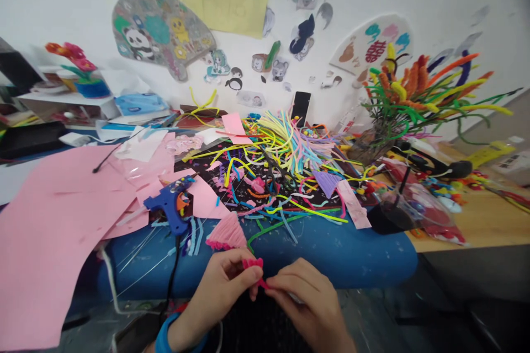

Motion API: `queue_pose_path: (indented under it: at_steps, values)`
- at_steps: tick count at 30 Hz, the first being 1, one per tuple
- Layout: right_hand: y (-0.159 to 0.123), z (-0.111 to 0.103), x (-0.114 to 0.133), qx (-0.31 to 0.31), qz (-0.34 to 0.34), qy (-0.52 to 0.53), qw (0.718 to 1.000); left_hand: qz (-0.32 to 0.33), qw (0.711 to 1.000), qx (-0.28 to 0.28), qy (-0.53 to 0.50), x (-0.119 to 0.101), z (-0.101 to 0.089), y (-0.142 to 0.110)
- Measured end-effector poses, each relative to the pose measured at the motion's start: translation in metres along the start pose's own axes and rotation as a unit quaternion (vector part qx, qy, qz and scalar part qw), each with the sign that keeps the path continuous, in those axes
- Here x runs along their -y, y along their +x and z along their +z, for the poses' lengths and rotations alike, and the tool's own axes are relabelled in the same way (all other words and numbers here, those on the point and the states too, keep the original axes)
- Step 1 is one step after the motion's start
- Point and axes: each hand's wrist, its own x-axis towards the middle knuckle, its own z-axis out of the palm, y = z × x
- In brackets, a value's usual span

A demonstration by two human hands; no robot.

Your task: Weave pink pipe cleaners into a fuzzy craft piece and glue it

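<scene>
Between thumb and fingers, my left hand grips a bright pink pipe cleaner that is bent into a bunched, folded shape. My right hand pinches the loose end of the same piece, just right of the left fingertips. Both hands are held low, in front of the blue table edge. Just beyond the left hand lies a pink fan-shaped pipe cleaner piece with a darker pink rim. A blue glue gun rests to the left, its black cord running down past the table edge.
Pink sheets cover the table's left side and hang over the edge. Loose pipe cleaners are heaped on a dark mat in the middle. At right stand a vase of pipe cleaner stems and a black cup. A phone leans at the wall.
</scene>
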Motion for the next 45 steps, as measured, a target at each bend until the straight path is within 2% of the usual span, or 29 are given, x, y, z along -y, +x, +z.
queue_pose_path:
  at_steps: [4, 6, 11, 14, 17, 21, 25, 27, 29, 31, 33, 34, 38, 42, 45]
  values:
    - [0.009, -0.013, -0.005, 0.088, -0.03, 0.049, 0.994, -0.044, 0.996, 0.075, 0.036, -0.004, -0.006, 0.001]
    - [0.011, -0.014, -0.006, 0.11, -0.033, 0.061, 0.991, -0.057, 0.991, 0.105, 0.052, -0.003, -0.008, 0.0]
    - [0.012, -0.011, -0.006, 0.086, 0.005, 0.072, 0.994, -0.086, 0.985, 0.128, 0.075, -0.005, -0.011, -0.001]
    - [0.013, -0.013, -0.004, 0.104, 0.029, 0.072, 0.992, -0.085, 0.983, 0.134, 0.087, -0.01, -0.011, -0.002]
    - [0.014, -0.016, -0.005, 0.127, 0.025, 0.075, 0.989, -0.087, 0.981, 0.146, 0.097, -0.014, -0.01, -0.004]
    - [0.015, -0.016, -0.007, 0.119, 0.045, 0.075, 0.989, -0.102, 0.976, 0.159, 0.106, -0.017, -0.009, -0.004]
    - [0.016, -0.014, -0.009, 0.13, 0.037, 0.078, 0.988, -0.121, 0.973, 0.165, 0.104, -0.02, -0.008, 0.0]
    - [0.016, -0.014, -0.009, 0.109, 0.028, 0.071, 0.991, -0.113, 0.976, 0.168, 0.086, -0.018, -0.007, 0.001]
    - [0.014, -0.013, -0.009, 0.064, 0.019, 0.062, 0.996, -0.065, 0.986, 0.139, 0.066, -0.014, -0.006, 0.001]
    - [0.011, -0.012, -0.008, 0.006, 0.019, 0.059, 0.998, 0.02, 0.995, 0.058, 0.072, -0.008, -0.005, -0.003]
    - [0.007, -0.009, -0.008, -0.044, 0.025, 0.066, 0.997, 0.109, 0.987, -0.034, 0.117, -0.001, -0.002, -0.007]
    - [0.005, -0.007, -0.007, -0.068, 0.029, 0.073, 0.995, 0.145, 0.977, -0.061, 0.144, 0.003, -0.001, -0.01]
    - [0.0, 0.003, -0.005, -0.131, 0.036, 0.102, 0.985, 0.241, 0.945, -0.083, 0.205, 0.013, 0.007, -0.017]
    - [-0.003, 0.01, -0.003, -0.149, 0.043, 0.122, 0.98, 0.314, 0.916, -0.128, 0.216, 0.016, 0.014, -0.019]
    - [-0.005, 0.011, -0.003, -0.154, 0.047, 0.123, 0.979, 0.349, 0.892, -0.139, 0.251, 0.016, 0.016, -0.02]
